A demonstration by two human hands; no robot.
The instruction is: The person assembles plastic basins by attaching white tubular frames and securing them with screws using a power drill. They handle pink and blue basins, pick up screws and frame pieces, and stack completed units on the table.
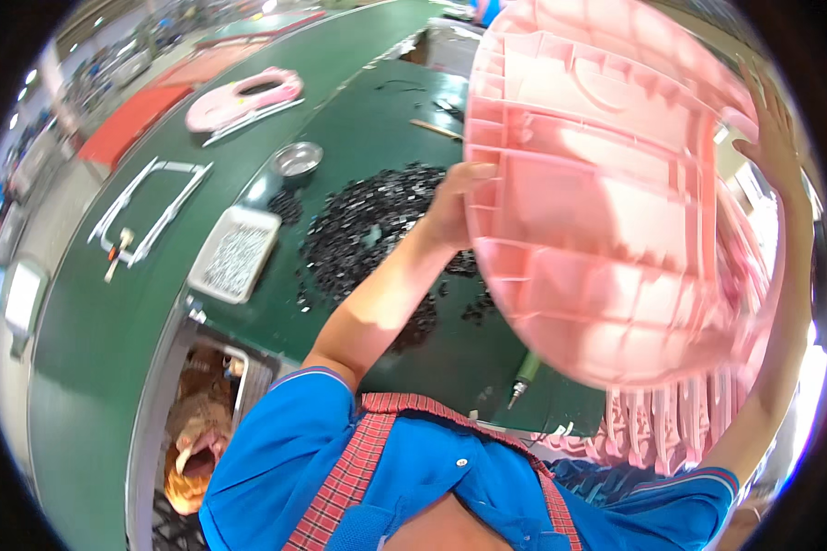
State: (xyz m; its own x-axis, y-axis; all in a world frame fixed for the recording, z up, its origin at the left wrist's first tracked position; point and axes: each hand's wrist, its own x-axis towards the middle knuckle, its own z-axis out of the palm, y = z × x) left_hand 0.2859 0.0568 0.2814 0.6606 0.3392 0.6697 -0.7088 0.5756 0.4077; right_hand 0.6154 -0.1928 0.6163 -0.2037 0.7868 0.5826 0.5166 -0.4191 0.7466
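Note:
A large pink plastic panel [606, 211] with a ribbed underside is held up in front of me, tilted, over the right part of the green table. My left hand [457, 202] grips its left edge, thumb on the ribbed face and fingers partly hidden. At the panel's upper right, my right hand [770, 129] is raised with fingers stretched out and thumb apart, close beside the edge. Whether it touches the panel I cannot tell. Below the panel, a green power screwdriver [524, 375] points down toward the table.
Small black parts [368, 225] lie heaped on the green table [386, 367]. Left of them stand a white tray [234, 253] of small metal pieces and a metal bowl [299, 159]. A white frame [152, 207] and pink ring-shaped seat [245, 96] lie beyond. Stacked pink parts [662, 418] stand right.

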